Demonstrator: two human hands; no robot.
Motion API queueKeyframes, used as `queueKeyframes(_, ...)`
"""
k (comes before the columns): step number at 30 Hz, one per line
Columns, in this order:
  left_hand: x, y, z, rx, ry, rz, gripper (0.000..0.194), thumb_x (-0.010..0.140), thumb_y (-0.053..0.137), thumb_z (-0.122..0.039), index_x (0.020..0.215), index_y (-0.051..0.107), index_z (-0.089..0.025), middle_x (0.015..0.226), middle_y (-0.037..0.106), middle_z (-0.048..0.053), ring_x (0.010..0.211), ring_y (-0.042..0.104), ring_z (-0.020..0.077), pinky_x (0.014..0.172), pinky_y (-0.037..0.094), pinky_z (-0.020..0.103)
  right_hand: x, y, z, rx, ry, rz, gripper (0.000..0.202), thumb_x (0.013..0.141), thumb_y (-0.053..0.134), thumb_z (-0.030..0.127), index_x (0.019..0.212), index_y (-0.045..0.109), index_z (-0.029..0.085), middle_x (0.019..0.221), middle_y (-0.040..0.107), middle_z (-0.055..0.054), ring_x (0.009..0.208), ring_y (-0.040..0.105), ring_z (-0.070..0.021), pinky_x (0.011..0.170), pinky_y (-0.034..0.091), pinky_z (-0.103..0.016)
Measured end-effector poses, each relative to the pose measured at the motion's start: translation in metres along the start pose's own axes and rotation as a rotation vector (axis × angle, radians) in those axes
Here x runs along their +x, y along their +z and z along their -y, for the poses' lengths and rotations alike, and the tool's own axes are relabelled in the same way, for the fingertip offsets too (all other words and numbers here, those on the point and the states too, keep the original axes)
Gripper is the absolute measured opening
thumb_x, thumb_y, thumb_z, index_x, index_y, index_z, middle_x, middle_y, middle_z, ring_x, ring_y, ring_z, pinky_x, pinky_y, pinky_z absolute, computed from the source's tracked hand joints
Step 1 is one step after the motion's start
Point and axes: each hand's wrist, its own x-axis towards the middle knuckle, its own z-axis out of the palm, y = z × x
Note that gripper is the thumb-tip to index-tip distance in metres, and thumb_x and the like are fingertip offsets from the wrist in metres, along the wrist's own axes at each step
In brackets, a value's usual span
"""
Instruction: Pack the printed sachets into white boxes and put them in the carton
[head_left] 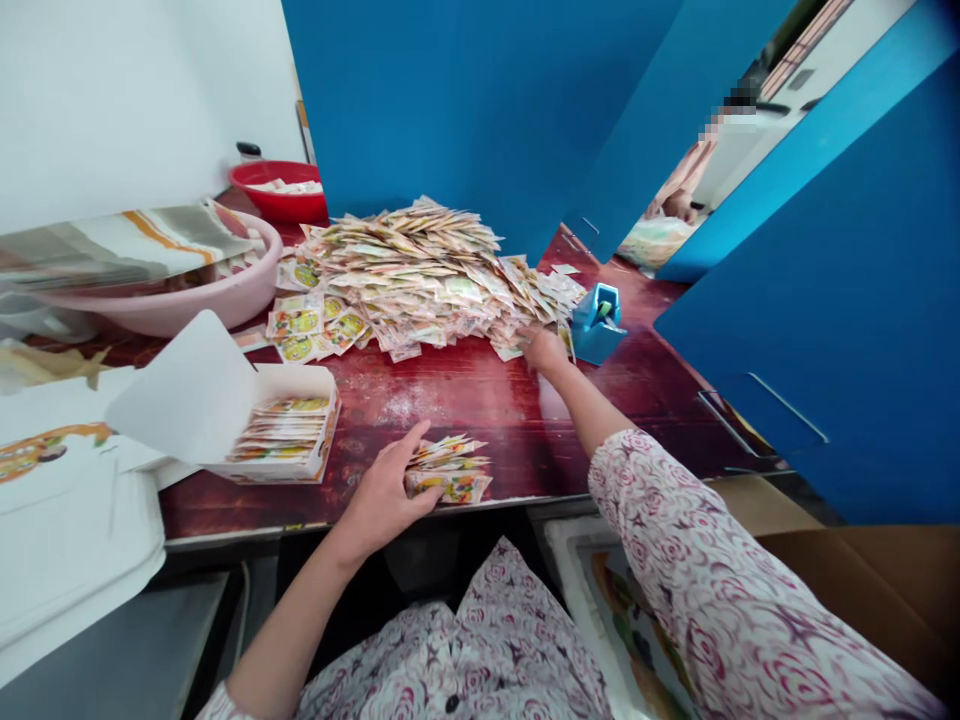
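Near the table's front edge, my left hand is curled round the left end of a small row of printed sachets, its thumb along the front. Farther off, my right hand touches the lower right edge of a big heap of sachets. Motion blurs its fingers, and the sachets partly hide them. On the left stands an open white box packed with upright sachets, its lid flap raised.
A blue tape dispenser stands just right of my right hand. At the left are a pink basin, a red basin and flat white cartons. Blue panels rise behind the heap. Another person shows through the gap.
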Motion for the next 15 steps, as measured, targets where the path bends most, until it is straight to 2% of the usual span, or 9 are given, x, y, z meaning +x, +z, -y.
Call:
queueKeyframes(3, 0.000, 0.000, 0.000, -0.005, -0.011, -0.013, 0.078, 0.077, 0.071, -0.029, 0.149, 0.042, -0.027, 0.129, 0.066, 0.010, 0.116, 0.064, 0.0269, 0.105, 0.049, 0.048, 0.003, 0.002, -0.002, -0.018, 0.030, -0.012, 0.034, 0.092, 0.054, 0.020, 0.118, 0.074, 0.015, 0.123, 0.071, -0.017, 0.117, 0.064, -0.0304, 0.102, 0.047, -0.040)
queueKeyframes(7, 0.000, -0.002, -0.002, 0.004, -0.015, 0.003, 0.079, 0.077, 0.071, -0.029, 0.150, 0.040, -0.025, 0.131, 0.065, 0.011, 0.118, 0.063, 0.0274, 0.107, 0.048, 0.048, -0.007, -0.003, -0.002, 0.005, 0.058, -0.072, 0.036, 0.097, 0.046, 0.026, 0.112, 0.074, 0.010, 0.114, 0.072, -0.022, 0.107, 0.067, -0.0324, 0.095, 0.049, -0.044)
queueKeyframes(10, 0.000, -0.003, -0.003, 0.009, -0.005, 0.016, 0.079, 0.078, 0.070, -0.029, 0.150, 0.040, -0.023, 0.130, 0.065, 0.011, 0.119, 0.063, 0.0275, 0.108, 0.048, 0.048, -0.022, -0.011, -0.001, 0.058, 0.030, -0.097, 0.034, 0.096, 0.045, 0.025, 0.109, 0.073, 0.012, 0.110, 0.074, -0.016, 0.103, 0.067, -0.0264, 0.092, 0.050, -0.038)
queueKeyframes(13, 0.000, -0.004, -0.005, 0.023, 0.024, 0.037, 0.077, 0.079, 0.069, -0.028, 0.149, 0.041, -0.025, 0.131, 0.065, 0.010, 0.120, 0.062, 0.0277, 0.109, 0.047, 0.047, -0.046, -0.015, 0.012, 0.275, -0.068, -0.056, 0.029, 0.093, 0.047, 0.029, 0.094, 0.073, 0.015, 0.097, 0.074, -0.009, 0.089, 0.067, -0.0199, 0.082, 0.051, -0.030)
queueKeyframes(15, -0.001, -0.004, -0.005, 0.023, 0.034, 0.055, 0.076, 0.079, 0.069, -0.028, 0.149, 0.041, -0.026, 0.132, 0.065, 0.010, 0.120, 0.062, 0.0276, 0.109, 0.047, 0.048, -0.069, -0.016, 0.030, 0.496, -0.174, 0.036, 0.028, 0.091, 0.050, 0.034, 0.087, 0.070, 0.015, 0.087, 0.072, -0.006, 0.078, 0.064, -0.0176, 0.074, 0.051, -0.028)
